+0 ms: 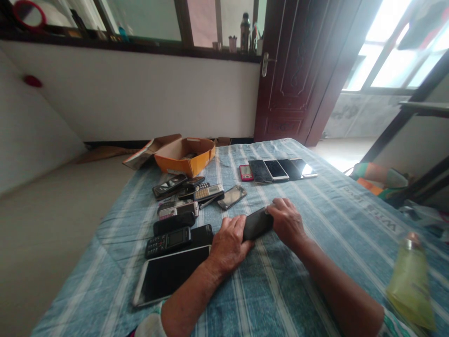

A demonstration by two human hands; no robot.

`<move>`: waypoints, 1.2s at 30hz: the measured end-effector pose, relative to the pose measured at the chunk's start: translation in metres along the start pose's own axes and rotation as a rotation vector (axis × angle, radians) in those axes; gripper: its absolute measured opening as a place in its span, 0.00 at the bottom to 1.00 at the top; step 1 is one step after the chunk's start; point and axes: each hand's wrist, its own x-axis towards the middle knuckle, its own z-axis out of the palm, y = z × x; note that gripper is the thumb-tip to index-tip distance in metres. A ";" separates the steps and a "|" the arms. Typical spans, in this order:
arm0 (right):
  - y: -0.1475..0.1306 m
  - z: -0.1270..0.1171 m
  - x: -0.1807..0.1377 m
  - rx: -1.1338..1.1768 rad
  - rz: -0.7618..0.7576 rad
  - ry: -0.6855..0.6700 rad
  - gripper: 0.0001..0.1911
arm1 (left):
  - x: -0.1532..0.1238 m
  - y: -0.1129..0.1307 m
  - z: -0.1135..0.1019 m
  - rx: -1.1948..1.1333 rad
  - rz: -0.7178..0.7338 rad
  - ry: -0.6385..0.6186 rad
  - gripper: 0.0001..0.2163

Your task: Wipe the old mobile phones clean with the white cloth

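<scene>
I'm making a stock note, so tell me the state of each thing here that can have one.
Dark phone, held
Left hand, grip closed on the dark phone
Right hand, grip closed on its far end
Box, open
White tablet, flat, screen dark
Black keypad phone, keypad up, screen dark
Red phone, flat, face up
White phone, flat, screen dark
Striped cloth, spread, wrinkled
Yellow bottle, upright or lying: cannot tell
Door, apparently swung open

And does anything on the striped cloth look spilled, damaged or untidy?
Nothing looks spilled. Only the heap of mobile phones in front of the orange cardboard box looks untidy: they lie at mixed angles, some overlapping, while the far row of phones is neat. I cannot judge damage.
</scene>
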 end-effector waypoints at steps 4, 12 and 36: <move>-0.018 -0.003 -0.003 0.126 -0.150 0.016 0.13 | 0.000 -0.001 0.000 -0.012 -0.002 -0.005 0.26; -0.015 0.000 0.003 0.107 -0.221 -0.103 0.09 | 0.001 -0.002 0.002 0.008 0.020 0.015 0.26; -0.003 0.001 0.010 0.144 -0.072 -0.113 0.15 | 0.000 -0.003 0.003 0.000 0.028 0.036 0.23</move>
